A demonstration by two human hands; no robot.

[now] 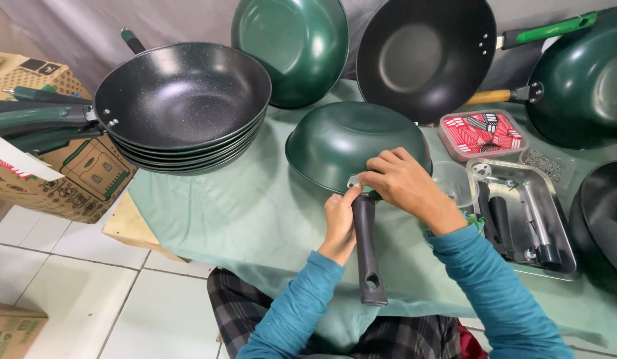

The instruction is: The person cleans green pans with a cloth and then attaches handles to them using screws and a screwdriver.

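Green wok (348, 143) upside down on the cloth (242, 213), black handle (366, 249) towards the person.

Left hand (340, 226) closed round the handle's top; right hand (401, 183) pinches the joint. Looks stiff, weighty, slick — best held by the handle. Tray (561, 262) just right.

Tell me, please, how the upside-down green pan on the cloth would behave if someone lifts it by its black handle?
The green pan looks rigid metal, so probably it stays stiff. Its wide bowl likely makes it front-heavy on the long black handle. The glossy shell may slip.

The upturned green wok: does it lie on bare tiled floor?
No, the upturned wok rests on a green cloth covering the table, above the floor.
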